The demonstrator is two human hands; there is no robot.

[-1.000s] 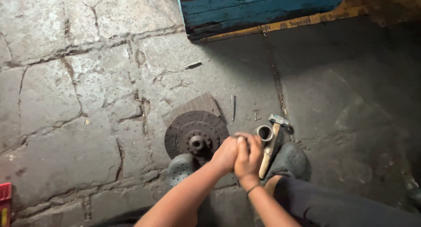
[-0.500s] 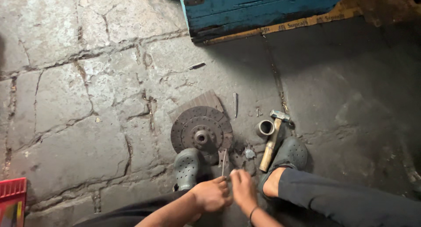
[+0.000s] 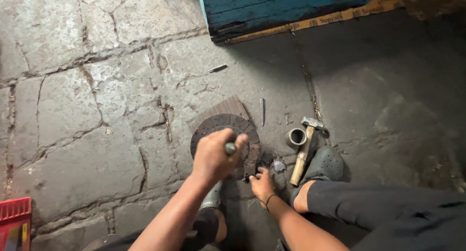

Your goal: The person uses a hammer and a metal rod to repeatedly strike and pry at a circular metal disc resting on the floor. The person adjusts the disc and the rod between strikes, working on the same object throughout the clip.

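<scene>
Half a second ago both my hands were together low at 6 o'clock, fiddling with a thin tool. Now they've split: left hand point(image 3: 213, 156) has come up over the clutch disc point(image 3: 224, 137), fist closed round a dark rod-like tool point(image 3: 230, 147) of which only the rounded butt end shows. Right hand point(image 3: 262, 184) stayed down at the disc's 5 o'clock edge, fingers pressed on the floor point(image 3: 87, 134) beside small metal scraps point(image 3: 277, 164); can't tell if it's pinching anything.

My read: setup done, tool now positioned on the disc, right hand bracing.

Tool's long axis runs near vertical, about along my view line, butt toward me and working end down at the disc face, hidden by my fist. Disc lies flat on the stone floor, on a ribbed card sheet point(image 3: 224, 109), just ahead of my left shoe point(image 3: 211, 198).

Hammer point(image 3: 304, 146) lies at 3 o'clock of the disc, head away from me, handle toward my right shoe point(image 3: 324, 164); short metal sleeve point(image 3: 295, 137) touching it. Blue wooden crate point(image 3: 286, 8) at 12 o'clock, well apart. Red bin point(image 3: 14, 222) far at 8 o'clock.
</scene>
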